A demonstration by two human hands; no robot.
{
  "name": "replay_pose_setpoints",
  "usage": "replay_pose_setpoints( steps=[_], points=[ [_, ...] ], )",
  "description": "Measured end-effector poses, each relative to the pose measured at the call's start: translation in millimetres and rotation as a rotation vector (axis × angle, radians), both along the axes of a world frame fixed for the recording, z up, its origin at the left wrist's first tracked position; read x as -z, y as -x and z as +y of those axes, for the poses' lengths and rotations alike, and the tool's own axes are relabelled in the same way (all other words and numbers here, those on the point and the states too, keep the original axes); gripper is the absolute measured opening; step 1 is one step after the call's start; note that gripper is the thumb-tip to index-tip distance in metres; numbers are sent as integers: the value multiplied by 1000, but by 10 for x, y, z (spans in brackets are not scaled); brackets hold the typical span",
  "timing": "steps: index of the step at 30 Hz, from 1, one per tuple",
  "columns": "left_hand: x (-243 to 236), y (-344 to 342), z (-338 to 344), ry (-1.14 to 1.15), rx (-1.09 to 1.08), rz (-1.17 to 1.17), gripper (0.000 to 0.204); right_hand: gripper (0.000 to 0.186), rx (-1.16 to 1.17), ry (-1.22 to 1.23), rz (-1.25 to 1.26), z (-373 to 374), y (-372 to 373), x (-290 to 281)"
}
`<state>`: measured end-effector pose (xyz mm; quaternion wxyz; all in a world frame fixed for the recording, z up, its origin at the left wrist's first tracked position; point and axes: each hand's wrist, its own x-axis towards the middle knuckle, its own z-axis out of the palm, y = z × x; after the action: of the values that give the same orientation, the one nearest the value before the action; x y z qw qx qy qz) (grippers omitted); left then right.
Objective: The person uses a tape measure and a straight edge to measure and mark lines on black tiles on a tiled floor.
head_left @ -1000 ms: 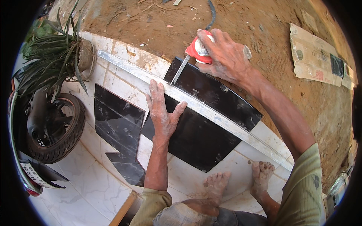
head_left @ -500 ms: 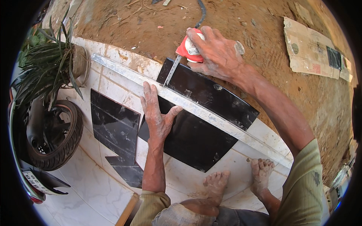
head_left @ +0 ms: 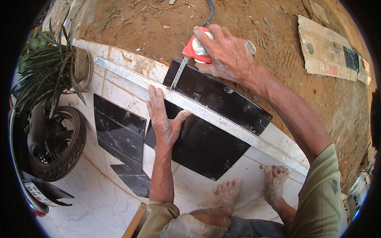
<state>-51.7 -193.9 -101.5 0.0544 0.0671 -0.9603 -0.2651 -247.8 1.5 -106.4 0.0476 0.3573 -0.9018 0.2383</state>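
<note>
A glossy black tile [head_left: 206, 139] lies on the white tiled floor. Across it runs a long metal straightedge [head_left: 222, 121]. My left hand [head_left: 164, 119] presses flat on the straightedge and the tile, fingers spread. My right hand [head_left: 228, 53] grips a red-handled cutting tool [head_left: 194, 49] at the tile's far edge. The tool's metal blade [head_left: 178, 73] points down against the straightedge. My bare feet [head_left: 254, 186] rest on the floor near the tile's front corner.
Another black tile [head_left: 117, 131] and a cut black piece [head_left: 133, 178] lie to the left. A potted plant [head_left: 55, 73] and a scooter wheel [head_left: 55, 142] stand at far left. Bare earth [head_left: 278, 31] with flattened cardboard [head_left: 329, 55] lies beyond the floor's edge.
My right hand has drawn the red tool a little further away along the straightedge toward the tile's far edge. My left hand stays pressed in place.
</note>
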Motion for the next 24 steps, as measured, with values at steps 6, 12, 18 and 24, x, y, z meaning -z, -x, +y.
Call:
replay_pose_setpoints(
  steps=[6,12,18,24],
  points=[
    [-1,8,9,-7,-9,-4,101,74,-8,72,91,8,21,31],
    [-20,16,16,-6,-9,-12,98,74,-17,74,82,18,19,38],
    [-19,11,-1,1,-4,-21,98,74,-15,96,100,10,15,58],
    [-61,20,7,-15,2,-24,99,74,-10,60,79,22,11,9]
  ],
)
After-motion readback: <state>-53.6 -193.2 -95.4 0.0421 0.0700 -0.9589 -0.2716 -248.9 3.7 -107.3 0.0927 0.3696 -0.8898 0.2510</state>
